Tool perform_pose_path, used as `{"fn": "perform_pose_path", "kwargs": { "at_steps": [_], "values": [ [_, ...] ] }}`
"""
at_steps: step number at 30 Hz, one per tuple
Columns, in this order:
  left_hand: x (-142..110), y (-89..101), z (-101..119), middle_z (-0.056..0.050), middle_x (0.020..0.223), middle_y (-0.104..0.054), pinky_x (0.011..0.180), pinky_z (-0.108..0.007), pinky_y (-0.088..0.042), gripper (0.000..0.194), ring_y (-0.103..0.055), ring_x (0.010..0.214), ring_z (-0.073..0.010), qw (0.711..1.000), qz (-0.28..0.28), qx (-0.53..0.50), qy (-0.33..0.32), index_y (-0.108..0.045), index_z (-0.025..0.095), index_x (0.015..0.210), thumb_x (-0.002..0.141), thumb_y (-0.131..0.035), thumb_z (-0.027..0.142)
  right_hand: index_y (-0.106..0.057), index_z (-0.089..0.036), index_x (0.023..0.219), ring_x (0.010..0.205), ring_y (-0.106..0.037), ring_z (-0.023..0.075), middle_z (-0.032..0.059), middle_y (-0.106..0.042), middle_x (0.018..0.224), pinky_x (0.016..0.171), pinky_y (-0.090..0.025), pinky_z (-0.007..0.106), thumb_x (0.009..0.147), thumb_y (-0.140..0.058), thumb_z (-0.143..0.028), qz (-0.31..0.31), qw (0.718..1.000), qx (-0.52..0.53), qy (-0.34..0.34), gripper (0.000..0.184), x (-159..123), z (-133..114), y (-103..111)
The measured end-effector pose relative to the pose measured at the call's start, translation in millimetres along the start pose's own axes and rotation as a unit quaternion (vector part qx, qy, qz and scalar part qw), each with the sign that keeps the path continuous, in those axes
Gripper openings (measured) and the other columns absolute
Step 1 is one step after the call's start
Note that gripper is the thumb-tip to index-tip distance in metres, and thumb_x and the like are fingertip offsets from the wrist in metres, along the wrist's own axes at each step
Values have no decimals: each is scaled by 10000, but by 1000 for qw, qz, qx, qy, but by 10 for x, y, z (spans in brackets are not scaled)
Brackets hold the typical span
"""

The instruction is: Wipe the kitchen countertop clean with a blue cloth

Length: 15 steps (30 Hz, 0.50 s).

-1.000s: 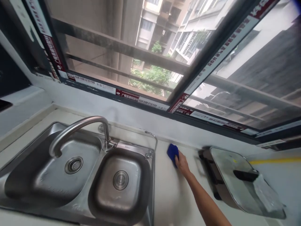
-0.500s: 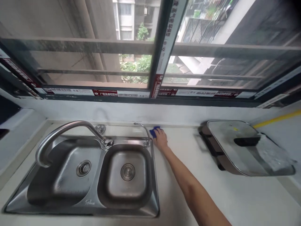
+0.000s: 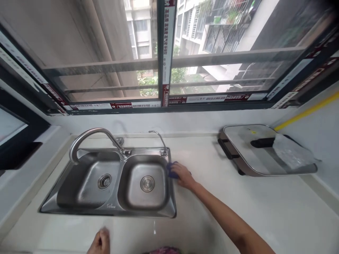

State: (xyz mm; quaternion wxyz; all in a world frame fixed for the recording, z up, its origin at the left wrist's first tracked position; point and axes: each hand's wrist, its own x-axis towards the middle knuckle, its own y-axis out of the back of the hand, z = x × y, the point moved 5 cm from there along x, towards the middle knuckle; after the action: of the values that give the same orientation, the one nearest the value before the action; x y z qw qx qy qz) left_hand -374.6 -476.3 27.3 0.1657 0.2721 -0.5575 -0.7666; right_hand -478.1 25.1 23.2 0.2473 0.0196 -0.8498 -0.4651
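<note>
My right hand presses a blue cloth down at the right rim of the steel double sink. Its fingers are bent over the cloth, which lies partly on the rim and partly on the white countertop. Low in the picture, my left hand is curled into a loose fist in front of the sink, and I see nothing in it. A small thin tap stands just beyond the cloth.
A large curved faucet arches over the left basin. On the right of the counter sits an electric pan with a glass lid and a clear plastic bag on top. Behind the counter is a window.
My right hand has drawn the blue cloth back towards me, from behind the small tap's base to the sink's right rim. My left hand has come into view; the camera view has shifted.
</note>
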Motion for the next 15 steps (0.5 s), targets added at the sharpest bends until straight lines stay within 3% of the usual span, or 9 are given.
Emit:
{"fn": "perform_pose_path", "kwargs": {
  "at_steps": [3,7,15],
  "values": [
    [-86,49,79,-90,673,-714,554,-322,-411,445,-599,556,-254,1000,-4,14,3,-788,244,1001,890,-425,475,-626,-224,1129,1325,-483,287,78,-644,1289,1091,-432,554,509,-443,-101,-2,1000,18,2,657,-275,-208,19],
    [-109,25,93,-86,685,-705,548,-306,-374,451,-571,551,-228,1000,5,15,-25,-775,230,968,907,-409,487,-609,-220,1160,1368,-452,286,86,-623,1325,1119,-421,564,520,-439,-121,7,999,34,-4,670,-692,-586,61],
    [-6,-102,40,-36,603,-643,505,-265,-284,397,-462,467,-173,995,2,0,-96,-740,252,911,898,-439,511,-558,-187,1289,1472,-315,290,119,-519,1456,1181,-356,586,709,-480,-139,-40,995,49,-82,587,-1594,-1421,245]
  ]
}}
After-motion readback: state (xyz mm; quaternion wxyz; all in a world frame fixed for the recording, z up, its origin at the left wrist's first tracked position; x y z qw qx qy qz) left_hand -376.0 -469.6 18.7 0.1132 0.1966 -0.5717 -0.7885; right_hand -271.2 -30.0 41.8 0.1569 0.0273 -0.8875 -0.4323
